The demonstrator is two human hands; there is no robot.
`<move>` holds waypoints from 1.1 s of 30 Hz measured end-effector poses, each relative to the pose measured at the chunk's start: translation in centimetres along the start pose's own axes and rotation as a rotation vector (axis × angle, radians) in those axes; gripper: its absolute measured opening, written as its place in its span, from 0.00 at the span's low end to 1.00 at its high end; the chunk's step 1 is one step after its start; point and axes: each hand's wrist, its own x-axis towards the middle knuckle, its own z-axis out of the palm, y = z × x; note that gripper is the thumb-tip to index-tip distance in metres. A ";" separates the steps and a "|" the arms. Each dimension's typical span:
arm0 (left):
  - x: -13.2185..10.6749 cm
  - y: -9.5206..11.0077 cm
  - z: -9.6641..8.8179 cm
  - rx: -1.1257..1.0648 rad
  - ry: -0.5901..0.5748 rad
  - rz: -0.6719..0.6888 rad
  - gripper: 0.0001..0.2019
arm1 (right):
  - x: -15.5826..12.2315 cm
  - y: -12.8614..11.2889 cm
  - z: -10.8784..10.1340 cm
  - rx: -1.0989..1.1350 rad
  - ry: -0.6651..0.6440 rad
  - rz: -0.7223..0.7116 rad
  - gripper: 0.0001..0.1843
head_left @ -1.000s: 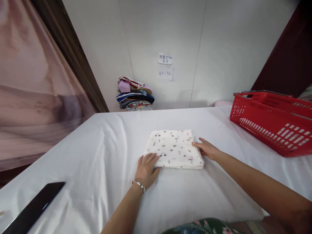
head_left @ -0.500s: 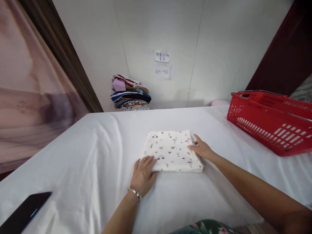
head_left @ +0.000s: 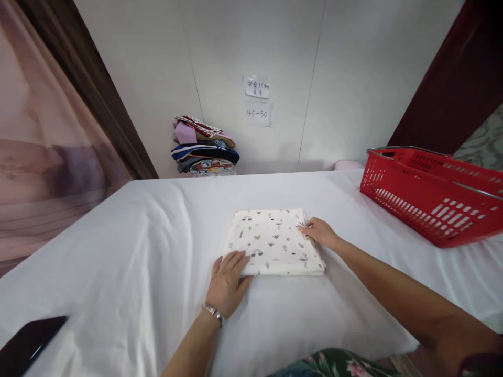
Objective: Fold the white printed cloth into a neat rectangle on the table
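A folded white cloth (head_left: pixel 272 241) with small printed figures lies flat on the white sheet (head_left: pixel 137 246) in front of me. My left hand (head_left: pixel 227 278) rests at its near left corner, fingers stretched flat against the edge and the sheet. My right hand (head_left: pixel 319 233) touches the cloth's right edge near the far corner, fingers curled at the folded layers. Neither hand lifts the cloth.
A red plastic basket (head_left: pixel 432 193) stands at the right on the sheet. A stack of folded clothes (head_left: pixel 204 149) sits against the far wall under two paper notes (head_left: pixel 257 99). A dark flat object (head_left: pixel 27 345) lies at the near left corner. A pink curtain (head_left: pixel 35 136) hangs left.
The view has drifted right and down. My right hand has slid a little farther up the cloth's right edge and its fingers have curled. My left hand stays at the near left corner.
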 end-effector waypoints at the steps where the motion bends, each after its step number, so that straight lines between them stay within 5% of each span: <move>1: 0.0 0.0 0.0 -0.001 0.000 -0.001 0.19 | 0.1 -0.1 -0.1 -0.003 -0.008 -0.010 0.18; 17: -0.1 -0.2 0.2 0.011 -0.012 0.002 0.20 | 0.4 -0.2 -0.4 0.408 -0.079 0.157 0.12; 33: 0.0 -0.2 0.1 0.031 -0.016 0.003 0.19 | 0.6 0.9 0.4 0.199 -0.020 0.071 0.17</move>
